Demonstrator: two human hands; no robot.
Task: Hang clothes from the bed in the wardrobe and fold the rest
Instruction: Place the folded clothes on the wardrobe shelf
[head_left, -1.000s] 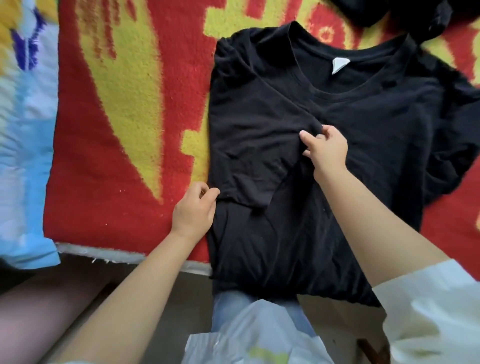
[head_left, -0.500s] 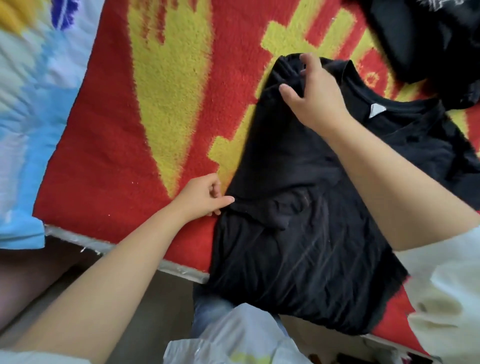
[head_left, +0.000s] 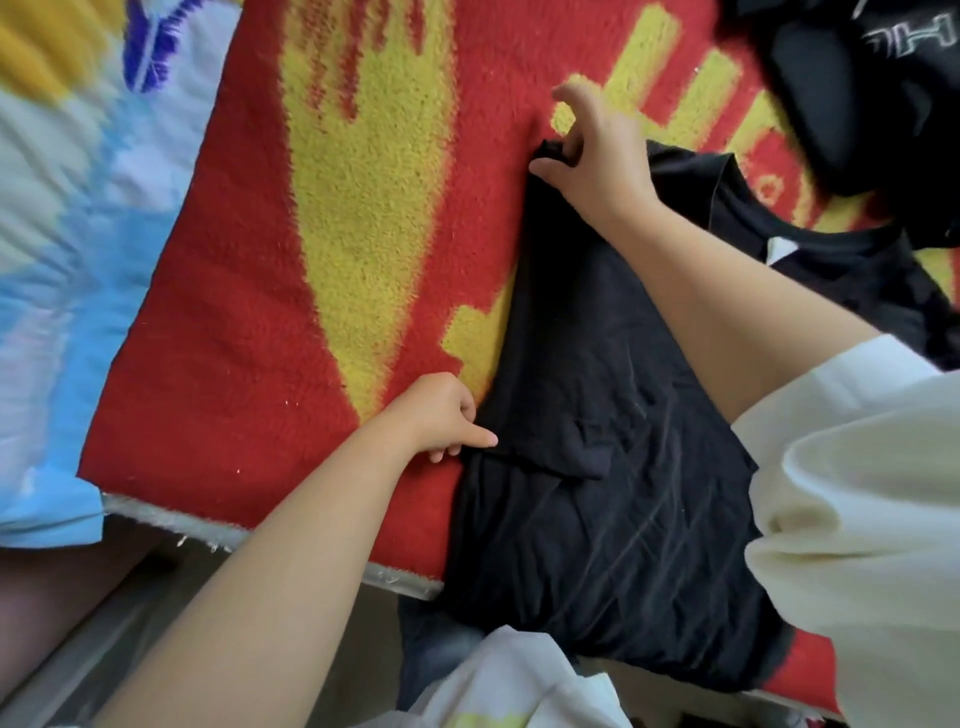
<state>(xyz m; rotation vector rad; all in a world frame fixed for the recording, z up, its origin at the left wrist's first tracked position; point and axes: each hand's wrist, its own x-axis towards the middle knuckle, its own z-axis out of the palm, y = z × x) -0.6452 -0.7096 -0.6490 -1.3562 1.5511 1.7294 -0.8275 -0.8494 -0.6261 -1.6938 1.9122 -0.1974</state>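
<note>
1. A bed is covered by a fleecy red and yellow blanket, its pale hem running along the near edge; a blue and white quilt lies to the blanket's left side.
2. The black t-shirt lies flat on the blanket's right part, its long axis running from the near hem, which overhangs the blanket's edge, up to the collar with a white label toward the far right.
3. The shirt's left side is already folded inward, so a straight fold edge runs between the 2 hands.
4. The right hand is at the far end of that edge, fingers curled and pinching the shoulder corner against the blanket.
5. The left hand is at the near part of the same edge, loosely curled, holding nothing, its thumb tip touching the fabric beside the tucked sleeve.
6. Another dark garment with pale lettering lies at the blanket's far right corner, apart from the shirt.
7. Likely next: the opposite side, right of both hands, needs folding inward; the right hand is nearer.
</note>
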